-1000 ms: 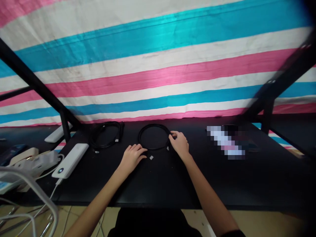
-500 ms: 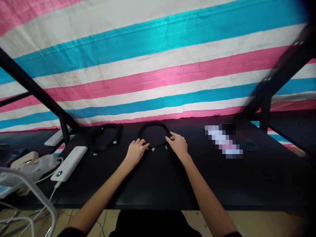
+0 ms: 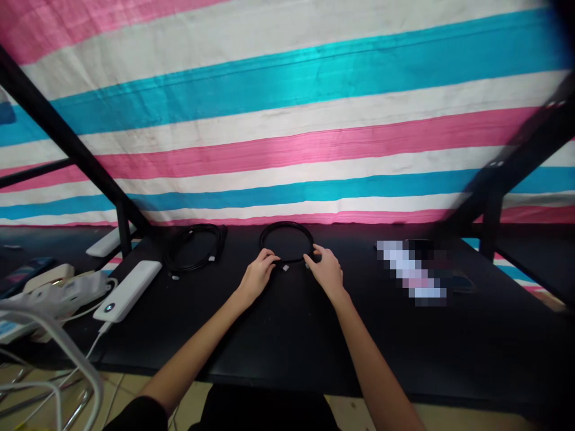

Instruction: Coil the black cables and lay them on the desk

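A round coil of black cable point(image 3: 287, 224) lies on the black table between my two hands. My left hand point(image 3: 258, 276) is closed around the near left side of the coil, thumb and fingers pinched together on it. On the near right side, my right hand point(image 3: 327, 269) has its thumb and forefinger on either side of the cable. A small pale plug end point(image 3: 286, 268) sticks out at the coil's near edge, between the hands. Another pale end is partly covered by my right thumb. A second coil of black cable point(image 3: 221, 242) rests farther left.
A white power bank point(image 3: 128, 291) with a white cable lies on the left. Beyond it are a white power strip point(image 3: 83, 287) and loose cables. Blurred-out items point(image 3: 411, 269) are on the right. Black frame bars point(image 3: 96, 167) slant up at both sides before a striped sheet point(image 3: 287, 143).
The camera view has turned and tilted slightly, shifting the whole scene. Both hands stay at the coil, with small changes in how the fingers lie on it.
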Demonstrator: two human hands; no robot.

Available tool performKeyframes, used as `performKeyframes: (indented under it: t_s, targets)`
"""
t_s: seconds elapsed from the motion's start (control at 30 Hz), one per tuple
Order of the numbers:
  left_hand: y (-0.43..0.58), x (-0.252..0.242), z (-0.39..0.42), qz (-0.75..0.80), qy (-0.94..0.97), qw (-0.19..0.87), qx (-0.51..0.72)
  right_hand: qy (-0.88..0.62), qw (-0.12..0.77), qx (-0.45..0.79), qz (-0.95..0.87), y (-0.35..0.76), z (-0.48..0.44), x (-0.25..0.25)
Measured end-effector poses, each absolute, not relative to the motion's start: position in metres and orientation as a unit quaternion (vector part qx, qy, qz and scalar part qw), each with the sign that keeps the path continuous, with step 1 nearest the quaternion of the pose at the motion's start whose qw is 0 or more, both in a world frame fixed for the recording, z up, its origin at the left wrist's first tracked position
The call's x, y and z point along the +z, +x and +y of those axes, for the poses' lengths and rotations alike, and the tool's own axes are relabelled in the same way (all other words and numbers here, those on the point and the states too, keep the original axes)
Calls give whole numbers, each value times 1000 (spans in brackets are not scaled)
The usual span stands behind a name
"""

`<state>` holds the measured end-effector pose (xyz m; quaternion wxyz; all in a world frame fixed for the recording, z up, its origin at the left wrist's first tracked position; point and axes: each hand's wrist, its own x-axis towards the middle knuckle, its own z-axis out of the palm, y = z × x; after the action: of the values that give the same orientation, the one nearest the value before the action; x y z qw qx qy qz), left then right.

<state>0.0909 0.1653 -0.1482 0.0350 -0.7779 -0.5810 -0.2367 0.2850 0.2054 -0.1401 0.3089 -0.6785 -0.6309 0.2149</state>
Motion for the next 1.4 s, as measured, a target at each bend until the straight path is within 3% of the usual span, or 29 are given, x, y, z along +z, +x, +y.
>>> performKeyframes:
  t_s: [0.4,0.6,1.0,1.4]
  targets:
    - [-29,-129,158,-791,-567,79,-216,-635,389,205,-635,286,206,-137]
    - [-72,-137,128,-766,-619,16,-172,-623,408,206,-634,285,206,-137]
    - [-104,-138,137,-749,-623,-38,-222,-622,405,213,-635,286,209,-144]
    - [-113,-98,149,-742,-613,-34,-268,-614,399,225,-643,287,206,-139]
